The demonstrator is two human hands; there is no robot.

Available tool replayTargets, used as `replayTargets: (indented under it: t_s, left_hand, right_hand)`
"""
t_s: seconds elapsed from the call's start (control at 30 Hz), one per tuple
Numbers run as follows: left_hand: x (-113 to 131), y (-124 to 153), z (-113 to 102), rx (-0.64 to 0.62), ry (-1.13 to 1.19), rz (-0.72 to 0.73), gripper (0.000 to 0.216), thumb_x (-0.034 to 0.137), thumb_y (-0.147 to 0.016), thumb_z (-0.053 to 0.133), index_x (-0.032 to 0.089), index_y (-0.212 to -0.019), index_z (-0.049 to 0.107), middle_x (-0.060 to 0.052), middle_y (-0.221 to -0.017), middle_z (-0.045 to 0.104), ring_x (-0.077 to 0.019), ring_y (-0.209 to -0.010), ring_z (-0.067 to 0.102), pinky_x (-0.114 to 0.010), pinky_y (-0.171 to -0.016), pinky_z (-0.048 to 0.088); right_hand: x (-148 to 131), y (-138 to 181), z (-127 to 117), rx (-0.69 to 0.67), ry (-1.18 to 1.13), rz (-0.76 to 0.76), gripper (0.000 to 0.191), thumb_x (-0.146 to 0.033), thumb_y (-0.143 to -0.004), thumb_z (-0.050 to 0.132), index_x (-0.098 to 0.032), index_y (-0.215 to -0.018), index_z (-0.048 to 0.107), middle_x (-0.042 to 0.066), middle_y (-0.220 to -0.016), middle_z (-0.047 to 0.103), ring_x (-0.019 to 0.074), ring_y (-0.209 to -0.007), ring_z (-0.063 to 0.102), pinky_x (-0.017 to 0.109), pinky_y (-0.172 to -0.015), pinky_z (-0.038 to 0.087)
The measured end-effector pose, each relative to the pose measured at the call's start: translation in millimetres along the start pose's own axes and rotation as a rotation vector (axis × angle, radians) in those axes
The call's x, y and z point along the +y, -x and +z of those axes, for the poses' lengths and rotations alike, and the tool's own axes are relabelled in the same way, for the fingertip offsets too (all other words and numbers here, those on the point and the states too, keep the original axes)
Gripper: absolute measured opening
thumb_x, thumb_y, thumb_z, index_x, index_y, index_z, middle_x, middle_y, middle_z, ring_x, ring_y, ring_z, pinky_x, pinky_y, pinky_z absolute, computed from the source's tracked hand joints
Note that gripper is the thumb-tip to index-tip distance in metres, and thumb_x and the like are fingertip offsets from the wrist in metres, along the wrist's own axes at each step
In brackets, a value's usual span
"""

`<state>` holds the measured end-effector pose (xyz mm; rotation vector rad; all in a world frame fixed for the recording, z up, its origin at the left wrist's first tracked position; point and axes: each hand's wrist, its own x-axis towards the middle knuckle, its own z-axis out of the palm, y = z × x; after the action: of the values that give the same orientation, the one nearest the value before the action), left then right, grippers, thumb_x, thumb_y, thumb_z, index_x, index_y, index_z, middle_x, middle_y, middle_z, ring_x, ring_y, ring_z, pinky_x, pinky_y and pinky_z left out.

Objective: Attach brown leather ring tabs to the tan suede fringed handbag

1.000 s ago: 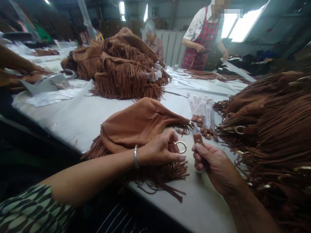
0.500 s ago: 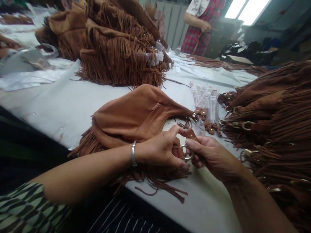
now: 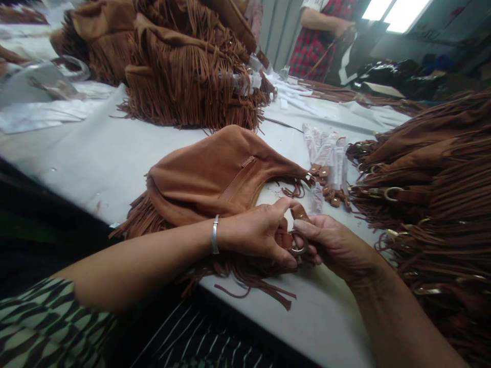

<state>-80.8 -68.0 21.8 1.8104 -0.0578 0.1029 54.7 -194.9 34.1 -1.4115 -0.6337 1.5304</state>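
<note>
The metal ring (image 3: 297,243) at the corner of the suede bag (image 3: 218,179) on the table (image 3: 95,163) is pinched by the left hand (image 3: 257,232). A strap tab (image 3: 299,212) is gripped by the right hand (image 3: 333,245). The suede is judged soft and limp; the rigid ring offers the firmest hold.

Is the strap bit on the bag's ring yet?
Not clearly. The left hand holds the metal ring at the brown fringed bag, and the right hand feeds the brown tab at it. The wrapped tabs and the pile of bags at the right look untouched.
</note>
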Motion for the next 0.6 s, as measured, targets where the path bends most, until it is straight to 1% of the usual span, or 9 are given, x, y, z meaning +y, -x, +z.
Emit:
replayTargets:
  t_s: [0.07,0.13,0.23,0.37,0.43,0.47,0.5,0.53,0.6]
  left_hand:
    - [-0.5,0.6,-0.6,0.023,-0.018,0.011,0.077,0.021,-0.059,0.079,0.015,-0.121,0.034,-0.004,-0.088,0.062,-0.0168,-0.077,0.061,-0.025,-0.064,0.048]
    - [0.5,1.6,-1.1,0.023,0.015,-0.018,0.084,0.020,-0.061,0.078,0.014,-0.128,0.027,-0.003,-0.085,0.061,-0.0158,-0.073,0.061,-0.025,-0.063,0.048]
    - [2.2,3.1,-0.6,0.029,0.036,-0.034,0.088,0.018,-0.064,0.075,0.012,-0.133,0.021,-0.001,-0.077,0.060,-0.0137,-0.065,0.060,-0.023,-0.058,0.047]
    - [1.8,5.2,0.2,0.123,-0.047,0.005,0.087,0.023,-0.064,0.076,0.011,-0.132,0.024,0.000,-0.074,0.059,-0.0128,-0.063,0.058,-0.021,-0.055,0.045]
    - [1.0,6.5,0.0,0.142,-0.056,0.025,0.086,0.026,-0.065,0.076,0.009,-0.131,0.024,0.000,-0.073,0.060,-0.0128,-0.063,0.058,-0.021,-0.056,0.045]
    - [0.5,7.3,-0.1,0.135,-0.064,0.035,0.085,0.026,-0.065,0.075,0.009,-0.131,0.024,0.000,-0.073,0.060,-0.0127,-0.063,0.059,-0.022,-0.057,0.045]
    - [0.0,8.1,-0.1,0.118,-0.079,0.046,0.085,0.025,-0.066,0.074,0.009,-0.132,0.023,0.000,-0.074,0.061,-0.0128,-0.064,0.059,-0.022,-0.059,0.046]
    - [-0.6,8.8,0.0,0.097,-0.103,0.057,0.086,0.023,-0.066,0.073,0.010,-0.133,0.022,-0.001,-0.077,0.062,-0.0131,-0.066,0.060,-0.023,-0.062,0.047]
    - [-2.4,9.9,1.1,0.058,-0.171,0.079,0.089,0.020,-0.066,0.072,0.011,-0.137,0.018,-0.003,-0.084,0.064,-0.0147,-0.072,0.062,-0.025,-0.067,0.048]
  right_hand:
    - [-1.6,-1.1,0.5,-0.020,0.038,-0.013,0.036,-0.043,-0.071,0.073,-0.012,-0.059,0.060,-0.003,-0.044,0.047,0.0031,-0.036,0.036,0.014,-0.033,0.026]
    - [0.3,0.3,3.5,0.024,0.015,-0.066,0.034,-0.041,-0.071,0.074,-0.012,-0.060,0.060,-0.004,-0.046,0.047,0.0032,-0.037,0.038,0.014,-0.034,0.028]
    - [10.8,4.8,13.2,0.175,-0.069,-0.197,0.031,-0.040,-0.070,0.075,-0.013,-0.063,0.060,-0.004,-0.048,0.048,0.0038,-0.038,0.041,0.014,-0.036,0.032]
    - [29.8,8.0,30.9,0.401,-0.138,-0.366,0.028,-0.038,-0.072,0.074,-0.014,-0.065,0.062,-0.003,-0.052,0.052,0.0043,-0.043,0.045,0.013,-0.040,0.036]
    - [35.5,8.0,36.9,0.513,-0.167,-0.436,0.027,-0.039,-0.074,0.073,-0.015,-0.067,0.063,-0.003,-0.054,0.053,0.0046,-0.045,0.047,0.013,-0.042,0.038]
    - [36.2,7.9,38.0,0.531,-0.174,-0.442,0.027,-0.040,-0.074,0.072,-0.015,-0.068,0.063,-0.003,-0.054,0.054,0.0048,-0.046,0.048,0.013,-0.043,0.039]
    - [35.4,7.9,37.6,0.508,-0.171,-0.419,0.027,-0.040,-0.074,0.072,-0.015,-0.067,0.063,-0.003,-0.053,0.054,0.0051,-0.045,0.048,0.014,-0.043,0.039]
    - [33.1,7.9,35.8,0.453,-0.162,-0.376,0.029,-0.041,-0.074,0.072,-0.015,-0.065,0.063,-0.003,-0.051,0.052,0.0052,-0.043,0.047,0.014,-0.042,0.038]
    - [25.2,8.2,29.4,0.296,-0.131,-0.259,0.034,-0.044,-0.074,0.071,-0.013,-0.061,0.062,-0.003,-0.046,0.049,0.0053,-0.040,0.044,0.015,-0.039,0.036]
